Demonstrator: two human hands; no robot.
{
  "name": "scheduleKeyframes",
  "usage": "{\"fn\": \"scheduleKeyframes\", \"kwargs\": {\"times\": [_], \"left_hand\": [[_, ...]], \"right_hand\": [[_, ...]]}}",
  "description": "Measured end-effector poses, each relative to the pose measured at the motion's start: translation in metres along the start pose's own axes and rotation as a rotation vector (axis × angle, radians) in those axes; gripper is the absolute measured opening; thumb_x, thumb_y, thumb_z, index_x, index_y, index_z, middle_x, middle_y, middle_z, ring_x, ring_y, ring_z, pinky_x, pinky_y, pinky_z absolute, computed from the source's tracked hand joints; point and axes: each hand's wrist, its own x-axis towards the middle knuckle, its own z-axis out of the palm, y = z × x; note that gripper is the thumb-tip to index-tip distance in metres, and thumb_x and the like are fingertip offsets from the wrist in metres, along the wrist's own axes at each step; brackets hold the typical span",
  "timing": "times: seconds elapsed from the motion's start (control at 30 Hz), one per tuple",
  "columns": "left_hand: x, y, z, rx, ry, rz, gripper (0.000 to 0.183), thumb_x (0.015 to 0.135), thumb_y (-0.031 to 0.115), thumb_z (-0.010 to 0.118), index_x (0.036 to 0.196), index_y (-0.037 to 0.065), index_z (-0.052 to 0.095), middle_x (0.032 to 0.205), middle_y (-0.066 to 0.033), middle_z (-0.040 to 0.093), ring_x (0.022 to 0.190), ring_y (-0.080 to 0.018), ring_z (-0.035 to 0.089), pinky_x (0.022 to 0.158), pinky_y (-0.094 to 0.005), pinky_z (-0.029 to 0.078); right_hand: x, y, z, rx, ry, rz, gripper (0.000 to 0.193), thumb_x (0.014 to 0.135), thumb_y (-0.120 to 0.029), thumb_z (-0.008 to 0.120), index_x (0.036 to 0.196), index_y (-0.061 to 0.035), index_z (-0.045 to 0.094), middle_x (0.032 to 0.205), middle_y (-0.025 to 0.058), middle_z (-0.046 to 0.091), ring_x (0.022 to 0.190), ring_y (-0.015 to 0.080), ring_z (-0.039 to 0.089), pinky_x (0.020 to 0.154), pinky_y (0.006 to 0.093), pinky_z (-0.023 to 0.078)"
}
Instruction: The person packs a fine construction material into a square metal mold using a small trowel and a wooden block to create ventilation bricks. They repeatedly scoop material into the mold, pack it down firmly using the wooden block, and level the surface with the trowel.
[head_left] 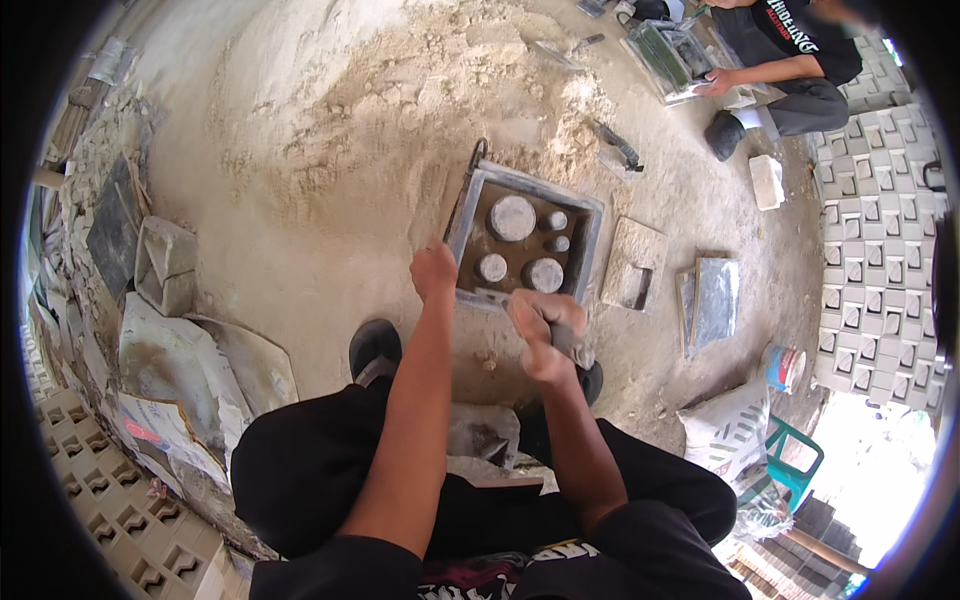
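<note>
A square grey metal mould point(590, 225) lies on the sandy ground in front of me. Inside it, several round pale cylinders point(513, 218) of different sizes stand in brown, sandy fill. Beside the mould's left wall, my left hand point(433, 270) is closed in a fist; what it holds, if anything, is hidden. My right hand point(545, 328), somewhat blurred, is over the near right corner of the mould. Its fingers are wrapped round a greyish thing point(575, 348) whose kind I cannot make out.
Beyond the mould lies a trowel point(620, 152) by loose sand. Right of it are a slab with a rectangular hole point(634, 264), grey plates point(715, 300), a bucket point(784, 368) and a white sack point(728, 425). Another person's hand point(716, 82) holds a mould at far right. Patterned blocks point(870, 260) are stacked.
</note>
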Motion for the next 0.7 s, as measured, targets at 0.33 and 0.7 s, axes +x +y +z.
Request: {"fn": "scheduleKeyframes", "kwargs": {"times": [0.33, 0.7], "left_hand": [[0.007, -0.005, 0.009, -0.041, -0.036, 0.022, 0.062, 0.088, 0.041, 0.033, 0.099, -0.013, 0.063, 0.105, -0.0344, 0.059, 0.103, -0.0471, 0.057, 0.092, -0.0479, 0.042], [-0.007, 0.005, 0.006, -0.023, -0.064, 0.015, 0.060, 0.088, 0.039, 0.033, 0.100, -0.012, 0.063, 0.106, -0.0328, 0.060, 0.104, -0.0457, 0.057, 0.091, -0.0482, 0.043]], "right_hand": [[0.018, 0.032, 0.025, 0.070, -0.081, 0.050, 0.034, 0.086, -0.007, 0.057, 0.058, -0.0011, 0.038, 0.053, -0.0035, 0.032, 0.052, 0.0054, 0.029, 0.045, 0.0278, 0.022], [-0.010, 0.031, -0.006, -0.029, -0.081, 0.022, 0.025, 0.078, -0.003, 0.052, 0.058, -0.0022, 0.037, 0.052, 0.0003, 0.035, 0.050, 0.0063, 0.031, 0.044, 0.0276, 0.026]]}}
